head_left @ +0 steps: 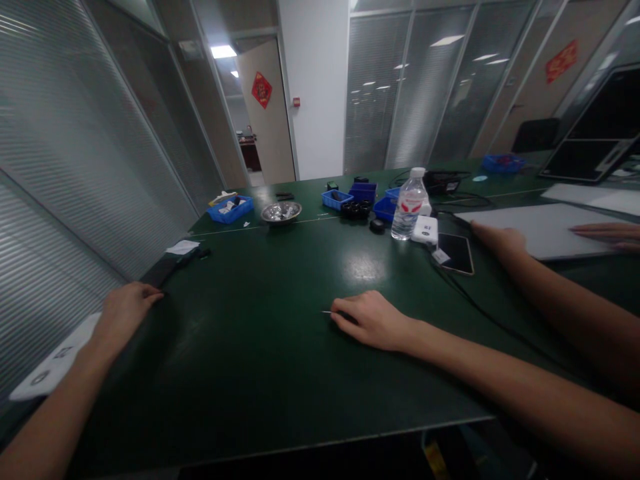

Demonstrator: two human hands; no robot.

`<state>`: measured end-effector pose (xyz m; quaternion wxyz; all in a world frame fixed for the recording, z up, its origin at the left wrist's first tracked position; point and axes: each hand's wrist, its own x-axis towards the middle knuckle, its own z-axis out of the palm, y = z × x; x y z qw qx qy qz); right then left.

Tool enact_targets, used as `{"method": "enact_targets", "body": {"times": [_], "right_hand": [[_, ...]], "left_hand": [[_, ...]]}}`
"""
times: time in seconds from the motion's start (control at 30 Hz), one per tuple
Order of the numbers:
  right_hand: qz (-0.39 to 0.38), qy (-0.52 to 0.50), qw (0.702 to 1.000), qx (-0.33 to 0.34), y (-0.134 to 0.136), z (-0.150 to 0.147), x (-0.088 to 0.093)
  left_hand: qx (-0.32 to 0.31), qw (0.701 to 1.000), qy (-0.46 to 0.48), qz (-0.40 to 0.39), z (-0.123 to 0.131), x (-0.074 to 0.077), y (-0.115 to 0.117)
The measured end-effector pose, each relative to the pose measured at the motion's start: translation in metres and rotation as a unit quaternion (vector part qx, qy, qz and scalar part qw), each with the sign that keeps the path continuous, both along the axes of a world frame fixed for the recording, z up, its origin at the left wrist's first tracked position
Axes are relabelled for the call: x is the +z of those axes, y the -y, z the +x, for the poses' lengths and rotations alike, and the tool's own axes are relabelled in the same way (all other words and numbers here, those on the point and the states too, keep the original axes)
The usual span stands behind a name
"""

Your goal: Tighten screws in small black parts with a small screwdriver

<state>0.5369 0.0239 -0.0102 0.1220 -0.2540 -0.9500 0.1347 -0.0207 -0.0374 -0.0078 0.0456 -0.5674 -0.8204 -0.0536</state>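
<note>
My right hand [374, 321] rests on the dark green table [260, 360] near its middle. Its fingers are curled shut on a thin pale pin-like tool [327, 312] whose tip sticks out to the left. At the table's left edge lies my left hand [127, 308], fingers loosely stretched and holding nothing. Its fingertips are close to a dark flat strip [167, 269]. A white label sheet [53, 363] lies just under my left wrist.
Another person's hand [500, 241] rests beside a phone [457, 252], with further fingers [605, 233] on a white board [545, 227]. A water bottle [409, 203], blue bins [230, 209], a metal bowl [281, 212], a cable [480, 310] and a monitor [600, 133] stand further back.
</note>
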Motion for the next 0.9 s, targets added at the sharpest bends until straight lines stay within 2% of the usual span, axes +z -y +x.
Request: {"method": "enact_targets", "body": {"times": [0.57, 0.9], "right_hand": [[0.002, 0.005, 1.0, -0.001, 0.001, 0.0, 0.002], [-0.008, 0.012, 1.0, 0.001, 0.002, 0.0, 0.007]], "left_hand": [[0.005, 0.999, -0.04, -0.007, 0.022, 0.005, 0.005], [0.008, 1.0, -0.023, -0.019, 0.016, 0.006, 0.002]]}}
